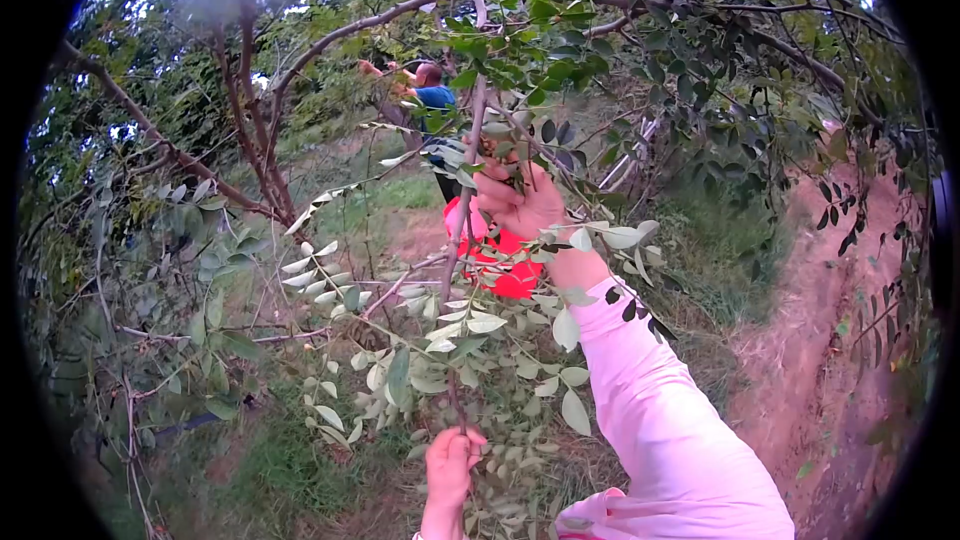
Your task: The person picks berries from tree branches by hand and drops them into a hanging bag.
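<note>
My left hand [452, 455], low in the middle, is closed around the lower part of a thin branch [460, 255]. The branch rises almost upright through pale-backed leaves [470, 320]. Higher up, my right hand [525, 198] reaches in beside the same branch with its fingers curled together. Between those fingers shows a small brownish-green cluster [512, 158], partly hidden by the fingers and leaves; its exact kind is unclear. A bright red thing [512, 270] hangs or stands behind the branch, below my right hand, mostly covered by foliage.
Thicker boughs [370, 20] arch overhead, and dark leafy twigs [690, 70] hang at the right. Bare forked stems [265, 140] stand at the left. Another person [435, 97] in blue reaches into foliage farther back. A reddish dirt strip [815, 340] runs along the right beside grass.
</note>
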Demonstrator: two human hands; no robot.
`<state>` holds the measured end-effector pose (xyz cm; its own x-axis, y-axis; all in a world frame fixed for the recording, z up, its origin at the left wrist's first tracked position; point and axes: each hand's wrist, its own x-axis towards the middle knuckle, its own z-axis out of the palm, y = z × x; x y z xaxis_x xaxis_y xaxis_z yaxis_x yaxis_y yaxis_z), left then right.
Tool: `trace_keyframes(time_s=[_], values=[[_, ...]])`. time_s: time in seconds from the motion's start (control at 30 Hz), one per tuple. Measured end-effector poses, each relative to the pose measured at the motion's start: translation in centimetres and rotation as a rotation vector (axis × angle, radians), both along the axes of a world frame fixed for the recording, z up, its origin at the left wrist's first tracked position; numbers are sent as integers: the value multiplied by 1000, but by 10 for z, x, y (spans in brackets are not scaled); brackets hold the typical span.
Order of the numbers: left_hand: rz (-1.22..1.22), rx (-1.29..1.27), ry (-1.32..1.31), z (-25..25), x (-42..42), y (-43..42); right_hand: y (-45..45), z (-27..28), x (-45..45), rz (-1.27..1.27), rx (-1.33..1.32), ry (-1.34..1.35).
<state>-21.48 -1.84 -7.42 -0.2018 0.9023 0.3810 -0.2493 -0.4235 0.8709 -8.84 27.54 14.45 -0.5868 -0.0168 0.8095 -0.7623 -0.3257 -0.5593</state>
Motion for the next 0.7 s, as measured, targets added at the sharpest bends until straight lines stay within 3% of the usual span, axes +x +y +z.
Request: trace_keyframes(time_s=[0.07,0.1,0.37,0.43,0.57,0.6,0.67,0.7], values=[[-4,7,7,-2,0,1,-8,5,5,-34,-93,-117],[-5,15,7,-2,0,2,-14,5,-2,-8,19,10],[-26,-16,20,0,-2,-1,-13,-10,10,-92,-320,-18],[-21,-51,19,4,-2,-2,-18,-4,17,-9,-210,-30],[-13,-51,7,14,-2,-4,-11,-37,35,-32,-282,-42],[-19,-57,8,15,-4,-3,1,-62,46,-22,-482,-84],[-17,-53,8,9,-4,1,-10,-109,78,-373,-732,-141],[-11,-45,10,6,-5,6,-19,-120,92,-436,-682,-154]])
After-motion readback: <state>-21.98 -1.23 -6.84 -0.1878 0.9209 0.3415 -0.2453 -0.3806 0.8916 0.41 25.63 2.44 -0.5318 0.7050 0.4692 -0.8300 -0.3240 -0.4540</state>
